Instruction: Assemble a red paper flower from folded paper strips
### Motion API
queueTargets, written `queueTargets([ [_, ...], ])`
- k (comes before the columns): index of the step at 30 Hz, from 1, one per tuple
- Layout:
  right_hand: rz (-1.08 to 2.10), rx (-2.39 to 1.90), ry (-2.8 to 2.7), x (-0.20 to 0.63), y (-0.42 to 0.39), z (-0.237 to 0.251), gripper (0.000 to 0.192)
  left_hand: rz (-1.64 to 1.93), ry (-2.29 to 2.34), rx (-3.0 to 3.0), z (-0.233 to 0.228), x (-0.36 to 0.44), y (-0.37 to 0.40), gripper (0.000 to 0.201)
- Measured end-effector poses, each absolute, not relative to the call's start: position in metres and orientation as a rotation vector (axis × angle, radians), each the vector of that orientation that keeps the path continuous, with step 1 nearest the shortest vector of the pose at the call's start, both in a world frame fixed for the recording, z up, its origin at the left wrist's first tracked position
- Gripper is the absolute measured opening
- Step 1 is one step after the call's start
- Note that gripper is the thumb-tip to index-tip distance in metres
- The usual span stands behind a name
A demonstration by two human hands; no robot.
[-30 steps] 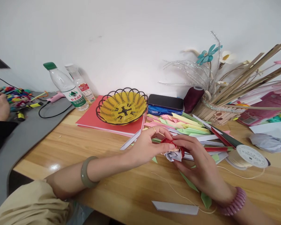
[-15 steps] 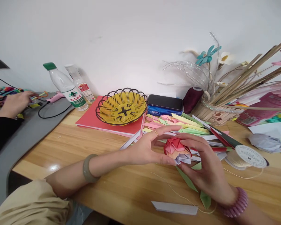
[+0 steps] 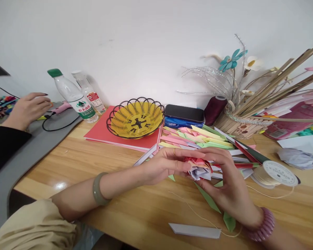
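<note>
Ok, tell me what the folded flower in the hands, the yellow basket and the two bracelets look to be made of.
Folded red-and-white flower: matte paper, crisp creases. Yellow woven basket: likely plastic weave on a black wire frame with looped rim. Grey-green bangle: smooth, glossy, possibly jade or glass. Pink ribbed bracelet: stacked discs, perhaps plastic or stone.

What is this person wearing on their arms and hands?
The left hand has a thin gold ring on one finger and a smooth grey-green bangle at the wrist, with a cream sleeve pushed up the arm. The right hand has a ribbed pink bracelet.
</note>
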State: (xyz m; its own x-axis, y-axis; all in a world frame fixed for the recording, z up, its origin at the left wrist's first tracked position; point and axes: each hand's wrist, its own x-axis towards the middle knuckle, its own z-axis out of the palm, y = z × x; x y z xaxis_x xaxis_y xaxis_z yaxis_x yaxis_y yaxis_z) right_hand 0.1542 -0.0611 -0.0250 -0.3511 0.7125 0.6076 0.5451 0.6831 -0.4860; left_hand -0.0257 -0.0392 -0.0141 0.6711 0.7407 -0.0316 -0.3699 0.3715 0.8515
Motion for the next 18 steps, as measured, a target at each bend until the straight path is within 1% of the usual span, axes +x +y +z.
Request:
queueTargets([
  [7, 0.292, -0.949, -2.064, 0.1537, -0.0617, -0.0235, 0.035, 0.711, 0.422, 0.849, -0.0154, -0.0255, -0.0384, 0.028],
  [11, 0.283, -0.948, -2.055, 0.1542, -0.059, -0.025, 0.039, 0.724, 0.452, 0.847, -0.0158, -0.0258, -0.0387, 0.029],
  [16, 0.224, -0.947, -2.064, 0.1565, -0.0582, -0.0237, 0.05, 0.816, 0.396, 0.946, -0.0143, -0.0265, -0.0387, 0.037],
  [18, 0.258, -0.936, -2.022, 0.1566, -0.0606, -0.0215, 0.049, 0.882, 0.418, 1.067, -0.0133, -0.026, -0.0392, 0.04],
])
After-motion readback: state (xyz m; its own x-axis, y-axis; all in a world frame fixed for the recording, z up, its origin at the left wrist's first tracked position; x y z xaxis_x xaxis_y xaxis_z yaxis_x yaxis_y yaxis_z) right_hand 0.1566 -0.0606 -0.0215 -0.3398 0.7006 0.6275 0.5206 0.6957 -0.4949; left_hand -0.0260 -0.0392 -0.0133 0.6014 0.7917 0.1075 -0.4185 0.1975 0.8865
